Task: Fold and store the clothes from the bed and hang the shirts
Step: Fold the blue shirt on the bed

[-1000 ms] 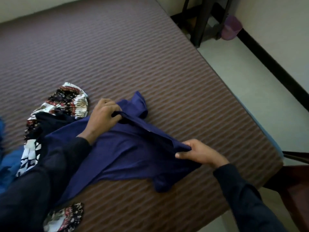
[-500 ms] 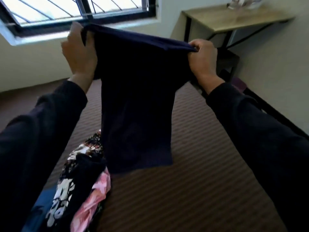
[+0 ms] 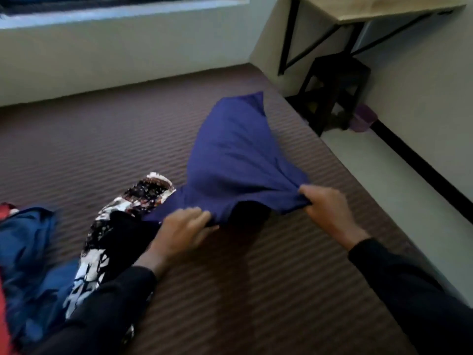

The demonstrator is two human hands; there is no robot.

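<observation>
Both hands, left (image 3: 183,228) and right (image 3: 326,208), each grip pinching an edge of the purple garment (image 3: 238,160) billowing over the bed (image 3: 256,290); keep edges taut, lay it flat before folding

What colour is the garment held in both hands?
Dark blue cloth garment, plain, seen in the head view.

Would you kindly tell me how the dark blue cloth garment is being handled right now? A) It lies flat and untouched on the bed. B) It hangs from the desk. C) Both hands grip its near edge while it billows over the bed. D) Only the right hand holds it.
C: the left hand and right hand each grip the near edge of the dark blue cloth garment, which billows above the brown striped bed.
</observation>
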